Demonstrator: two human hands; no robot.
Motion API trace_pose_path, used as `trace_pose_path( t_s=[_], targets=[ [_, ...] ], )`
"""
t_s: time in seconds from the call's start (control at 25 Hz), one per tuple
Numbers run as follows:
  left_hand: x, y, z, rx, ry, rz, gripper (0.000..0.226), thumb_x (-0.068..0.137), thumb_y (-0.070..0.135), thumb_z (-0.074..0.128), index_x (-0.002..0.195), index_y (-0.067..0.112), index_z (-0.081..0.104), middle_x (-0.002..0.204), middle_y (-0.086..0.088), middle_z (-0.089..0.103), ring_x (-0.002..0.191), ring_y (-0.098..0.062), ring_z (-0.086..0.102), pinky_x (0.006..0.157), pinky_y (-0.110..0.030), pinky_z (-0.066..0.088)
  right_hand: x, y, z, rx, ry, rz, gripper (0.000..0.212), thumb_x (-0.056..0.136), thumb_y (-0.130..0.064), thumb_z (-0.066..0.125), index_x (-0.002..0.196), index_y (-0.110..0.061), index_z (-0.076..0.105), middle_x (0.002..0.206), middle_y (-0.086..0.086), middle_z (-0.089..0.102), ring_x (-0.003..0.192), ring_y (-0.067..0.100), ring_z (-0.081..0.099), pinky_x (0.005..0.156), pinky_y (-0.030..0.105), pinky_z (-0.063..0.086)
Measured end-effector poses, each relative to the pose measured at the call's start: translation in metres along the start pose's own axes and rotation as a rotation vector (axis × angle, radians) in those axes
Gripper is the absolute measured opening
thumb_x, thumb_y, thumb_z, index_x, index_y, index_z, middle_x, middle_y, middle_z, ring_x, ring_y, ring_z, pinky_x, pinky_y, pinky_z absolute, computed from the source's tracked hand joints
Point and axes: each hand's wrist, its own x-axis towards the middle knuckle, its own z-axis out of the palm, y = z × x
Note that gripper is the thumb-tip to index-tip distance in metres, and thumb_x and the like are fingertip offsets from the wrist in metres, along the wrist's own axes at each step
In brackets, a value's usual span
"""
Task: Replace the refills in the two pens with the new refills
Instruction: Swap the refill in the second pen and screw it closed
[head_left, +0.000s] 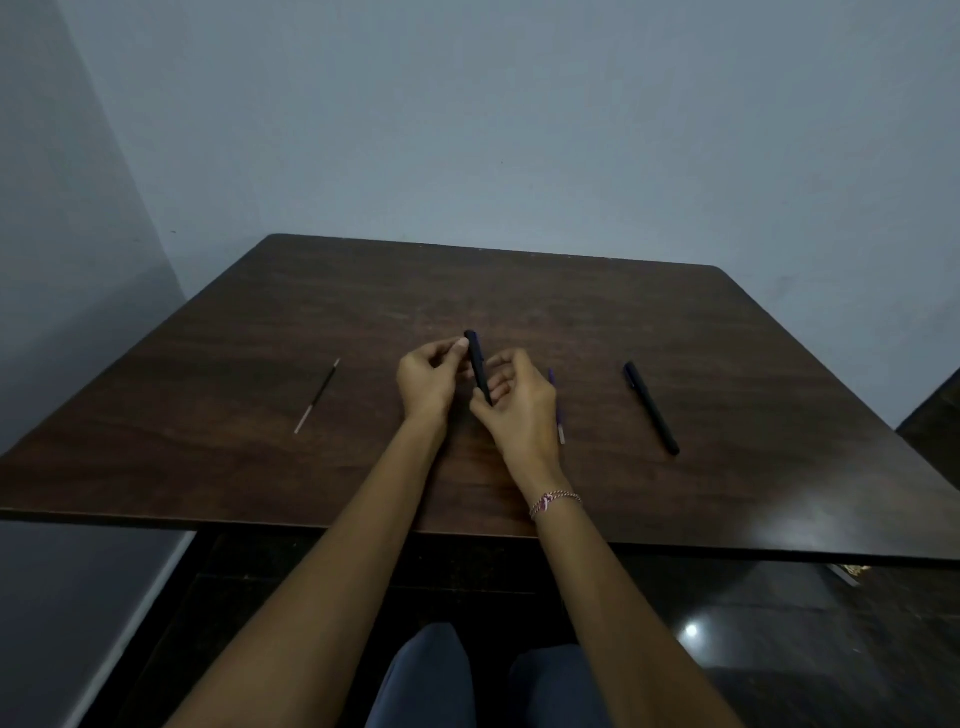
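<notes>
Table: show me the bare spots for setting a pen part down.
Bare: the far half of the table; the stretch between the left refill and the left hand. Crowded: between the right hand, gripping the held pen, and the spare pen, where a second refill lies.

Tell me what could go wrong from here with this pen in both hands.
The purple refill lies close beside your right hand; a wrist shift might roll it. The pen is held above the table, so parts could drop if it comes apart. The other refill lies far left; used and new may get mixed.
</notes>
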Motion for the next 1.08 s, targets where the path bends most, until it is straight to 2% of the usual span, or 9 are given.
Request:
trace_pose_path(
  t_s=[0.12, 0.24, 0.32, 0.48, 0.56, 0.72, 0.84, 0.96, 1.08],
  targets=[
    [-0.002, 0.001, -0.007, -0.122, -0.082, -0.015, 0.013, 0.082, 0.012, 0.071, 0.093, 0.005, 0.068, 0.079, -0.004, 0.069, 0.063, -0.007, 0.068, 0.055, -0.017, 0.053, 0.001, 0.001, 0.001, 0.052, -0.008, -0.044, 0.034, 0.07, 0.0, 0.073, 0.09, -0.021, 0.054, 0.08, -0.005, 0.058, 0.066, 0.004, 0.055, 0.06, 0.014, 0.048],
    [-0.001, 0.002, -0.012, -0.189, -0.126, -0.013, 0.007, 0.081, 0.01, 0.07, 0.087, 0.007, 0.067, 0.077, -0.005, 0.068, 0.068, -0.013, 0.067, 0.063, -0.024, 0.054, 0.0, 0.003, 0.002, 0.039, -0.031, -0.03, 0.03, 0.075, -0.009, 0.075, 0.095, -0.021, 0.056, 0.074, -0.005, 0.059, 0.064, 0.006, 0.057, 0.06, 0.015, 0.049],
    [-0.001, 0.005, -0.015, -0.299, -0.148, -0.028, 0.003, 0.087, 0.007, 0.063, 0.084, 0.008, 0.064, 0.077, -0.008, 0.066, 0.066, -0.013, 0.068, 0.063, -0.025, 0.055, 0.002, 0.006, 0.003, -0.022, -0.05, -0.005, 0.022, 0.08, -0.02, 0.072, 0.099, -0.02, 0.061, 0.064, -0.01, 0.058, 0.058, 0.003, 0.057, 0.057, 0.017, 0.047],
    [0.001, 0.01, -0.017, -0.581, -0.228, -0.132, 0.014, 0.099, 0.006, 0.038, 0.092, 0.012, 0.048, 0.07, -0.008, 0.07, 0.061, -0.015, 0.07, 0.057, -0.025, 0.058, 0.003, 0.009, 0.006, -0.078, -0.133, -0.004, 0.018, 0.088, -0.032, 0.063, 0.101, -0.02, 0.067, 0.049, -0.012, 0.058, 0.049, -0.002, 0.056, 0.054, 0.016, 0.042],
    [0.001, 0.01, -0.017, -0.647, -0.261, -0.188, 0.02, 0.101, 0.008, 0.031, 0.091, 0.012, 0.048, 0.059, -0.002, 0.067, 0.052, -0.012, 0.065, 0.053, -0.023, 0.054, 0.004, 0.009, 0.007, -0.109, -0.163, -0.002, 0.019, 0.087, -0.034, 0.063, 0.102, -0.022, 0.066, 0.049, -0.011, 0.058, 0.049, -0.002, 0.056, 0.055, 0.017, 0.043],
    [0.001, 0.011, -0.015, -0.792, -0.33, -0.242, 0.027, 0.101, 0.01, 0.026, 0.084, 0.009, 0.048, 0.051, 0.003, 0.049, 0.039, -0.005, 0.041, 0.042, -0.017, 0.038, 0.002, 0.008, 0.008, -0.155, -0.222, -0.012, 0.019, 0.086, -0.04, 0.063, 0.098, -0.025, 0.063, 0.049, -0.01, 0.058, 0.05, -0.004, 0.054, 0.056, 0.022, 0.042],
    [0.001, 0.011, -0.014, -0.836, -0.363, -0.212, 0.028, 0.101, 0.012, 0.028, 0.08, 0.01, 0.046, 0.048, 0.007, 0.043, 0.036, -0.001, 0.034, 0.038, -0.015, 0.033, 0.001, 0.003, 0.008, -0.199, -0.225, -0.061, 0.017, 0.087, -0.037, 0.062, 0.093, -0.022, 0.058, 0.055, -0.005, 0.063, 0.053, 0.003, 0.057, 0.056, 0.026, 0.045],
    [0.0, 0.012, -0.015, -0.82, -0.392, -0.187, 0.026, 0.102, 0.016, 0.031, 0.082, 0.012, 0.047, 0.046, 0.009, 0.038, 0.035, 0.0, 0.03, 0.036, -0.013, 0.028, -0.001, -0.001, 0.009, -0.194, -0.241, -0.116, 0.019, 0.086, -0.031, 0.063, 0.089, -0.016, 0.053, 0.059, 0.0, 0.064, 0.057, 0.016, 0.06, 0.059, 0.037, 0.051],
    [-0.001, 0.014, -0.015, -0.818, -0.381, -0.159, 0.025, 0.102, 0.02, 0.032, 0.082, 0.014, 0.045, 0.043, 0.009, 0.035, 0.033, -0.001, 0.028, 0.034, -0.014, 0.023, -0.001, -0.001, 0.011, -0.167, -0.226, -0.125, 0.018, 0.083, -0.029, 0.067, 0.086, -0.015, 0.055, 0.058, -0.001, 0.063, 0.054, 0.016, 0.059, 0.06, 0.039, 0.052]
  ],
)
